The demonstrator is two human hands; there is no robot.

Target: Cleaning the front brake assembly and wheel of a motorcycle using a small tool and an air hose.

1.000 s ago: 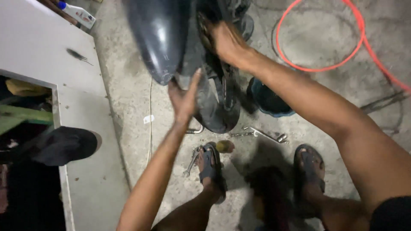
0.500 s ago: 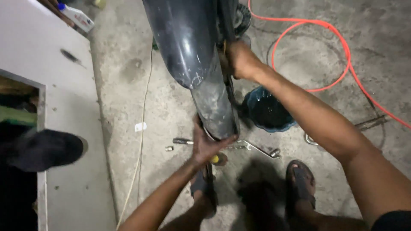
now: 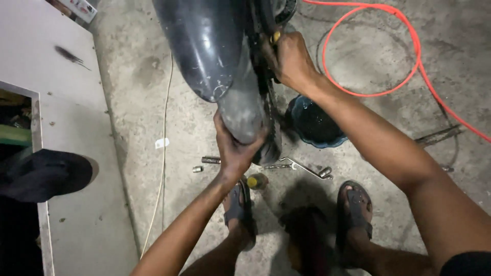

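Observation:
A dark grey motorcycle fender (image 3: 209, 51) hangs over the concrete floor, with a tyre (image 3: 266, 117) behind it. My left hand (image 3: 232, 148) grips the fender's lower tip from below. My right hand (image 3: 289, 59) is closed around a tool with a yellow handle (image 3: 275, 37) up beside the wheel. What the tool's tip touches is hidden by the wheel and the hand.
A dark bowl (image 3: 314, 122) sits on the floor right of the wheel. A wrench (image 3: 302, 166), sockets (image 3: 209, 161) and a yellow-capped piece (image 3: 254, 181) lie near my sandalled feet. An orange hose (image 3: 409, 36) curves at the right. A black cap (image 3: 43, 174) rests at left.
My left hand has risen from an open reach to a grip on the fender's tip. The view has moved closer, and my right hand stays at the wheel.

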